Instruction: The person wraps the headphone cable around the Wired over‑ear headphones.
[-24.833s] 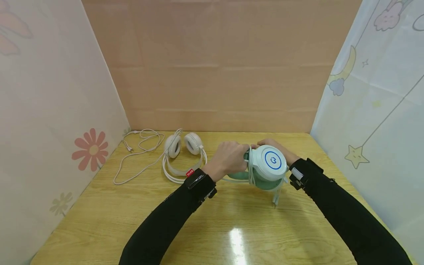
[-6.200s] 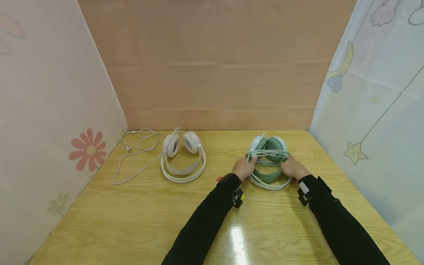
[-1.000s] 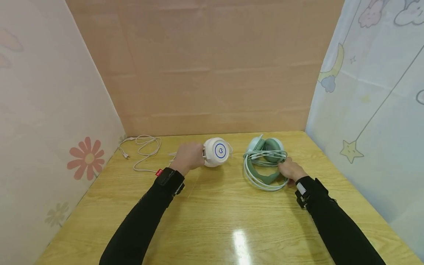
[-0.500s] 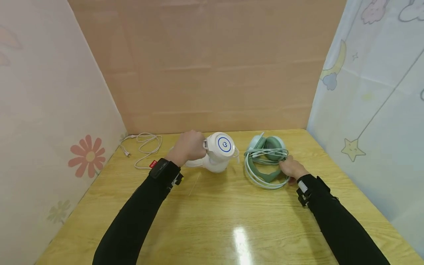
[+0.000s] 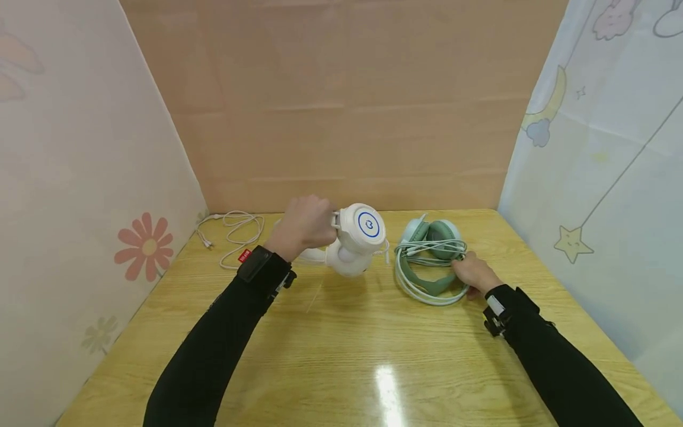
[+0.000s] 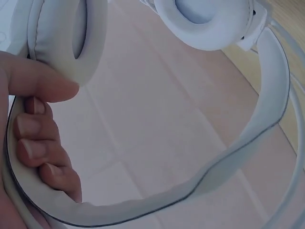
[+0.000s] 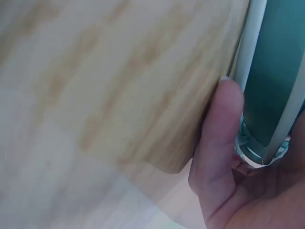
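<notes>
Lifted off the table, the white headphones [image 5: 352, 261] hang from my left hand [image 5: 304, 225], one round ear cup with a blue ring logo facing up. In the left wrist view that hand [image 6: 40, 138] curls its fingers round one side of the padded headband [image 6: 143, 207]. The green headphones [image 5: 434, 287] lie on the table at the right, their cable bundled across the ear cups. My right hand [image 5: 474, 273] grips the right side of their band. The right wrist view shows the thumb [image 7: 224, 109] along the band, with the other fingers mostly hidden.
A wooden table [image 5: 341, 356] spreads below, with a brown panel [image 5: 341, 107] behind and patterned white sheets at both sides. The loose cable [image 5: 242, 222] of the white headphones trails over the table's back left. A red tag [image 5: 244, 255] shows by my left wrist.
Since six seconds ago, my left hand has left the green headphones and taken up the white pair. In the last second it has raised and tilted them. My right hand has stayed put.
</notes>
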Demonstrator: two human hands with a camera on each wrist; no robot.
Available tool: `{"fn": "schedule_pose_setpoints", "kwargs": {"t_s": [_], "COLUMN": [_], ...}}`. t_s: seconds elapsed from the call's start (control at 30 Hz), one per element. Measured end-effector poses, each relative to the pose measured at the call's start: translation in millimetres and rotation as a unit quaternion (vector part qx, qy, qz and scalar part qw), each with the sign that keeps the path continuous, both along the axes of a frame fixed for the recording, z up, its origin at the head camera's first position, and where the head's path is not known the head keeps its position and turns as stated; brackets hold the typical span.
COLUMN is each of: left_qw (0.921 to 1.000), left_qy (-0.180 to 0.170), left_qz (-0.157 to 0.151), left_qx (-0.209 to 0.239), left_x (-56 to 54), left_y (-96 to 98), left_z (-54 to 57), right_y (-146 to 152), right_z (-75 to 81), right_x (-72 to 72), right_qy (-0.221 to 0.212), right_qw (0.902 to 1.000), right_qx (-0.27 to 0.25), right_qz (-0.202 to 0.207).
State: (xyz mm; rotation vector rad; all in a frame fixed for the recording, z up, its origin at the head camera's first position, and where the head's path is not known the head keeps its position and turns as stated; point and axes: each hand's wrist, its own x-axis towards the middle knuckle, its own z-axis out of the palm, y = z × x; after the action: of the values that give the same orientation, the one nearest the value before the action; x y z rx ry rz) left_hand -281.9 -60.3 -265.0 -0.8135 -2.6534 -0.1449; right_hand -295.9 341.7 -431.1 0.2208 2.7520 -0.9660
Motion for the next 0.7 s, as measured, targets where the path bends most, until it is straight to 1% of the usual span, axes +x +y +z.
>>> {"fn": "schedule_pose_setpoints", "kwargs": {"t_s": [0.07,0.13,0.23,0.3,0.37,0.43,0.5,0.57,0.63,0.7], "left_qw": [0.9999,0.9997,0.9992,0.9987,0.9981,0.9975,0.9968,0.9962,0.9957,0.9955], "left_qy": [0.008,0.008,0.007,0.002,-0.005,-0.013,-0.018,-0.02,-0.02,-0.019], "left_qz": [-0.001,-0.005,-0.011,-0.017,-0.022,-0.027,-0.029,-0.03,-0.032,-0.032], "left_qx": [0.007,0.021,0.039,0.049,0.058,0.065,0.072,0.079,0.085,0.087], "left_x": [0.4,0.7,2.5,4.4,6.6,8.9,10.5,12.1,13.8,14.8], "left_y": [-0.7,-2.1,-4.8,-6.5,-7.9,-9.2,-11.0,-13.1,-14.7,-15.7], "left_z": [2.5,5.0,10.6,16.0,21.8,28.0,33.0,37.7,41.8,45.6], "right_y": [1.0,0.6,-3.1,-8.3,-15.3,-24.0,-34.2,-45.7,-57.8,-70.2], "right_z": [-1.3,-0.3,8.5,17.5,27.8,37.5,46.6,53.3,57.1,57.2], "right_x": [2.1,5.9,14.0,20.9,27.5,32.3,35.5,34.6,32.8,29.6], "right_qy": [0.016,0.034,0.062,0.095,0.144,0.2,0.249,0.285,0.305,0.318], "right_qw": [0.9998,0.999,0.9939,0.9851,0.9719,0.9587,0.9481,0.9425,0.9428,0.9425], "right_qx": [0.006,0.019,0.081,0.134,0.179,0.196,0.19,0.161,0.112,0.055], "right_qz": [0.008,0.021,0.042,0.051,0.052,0.051,0.057,0.064,0.076,0.088]}}
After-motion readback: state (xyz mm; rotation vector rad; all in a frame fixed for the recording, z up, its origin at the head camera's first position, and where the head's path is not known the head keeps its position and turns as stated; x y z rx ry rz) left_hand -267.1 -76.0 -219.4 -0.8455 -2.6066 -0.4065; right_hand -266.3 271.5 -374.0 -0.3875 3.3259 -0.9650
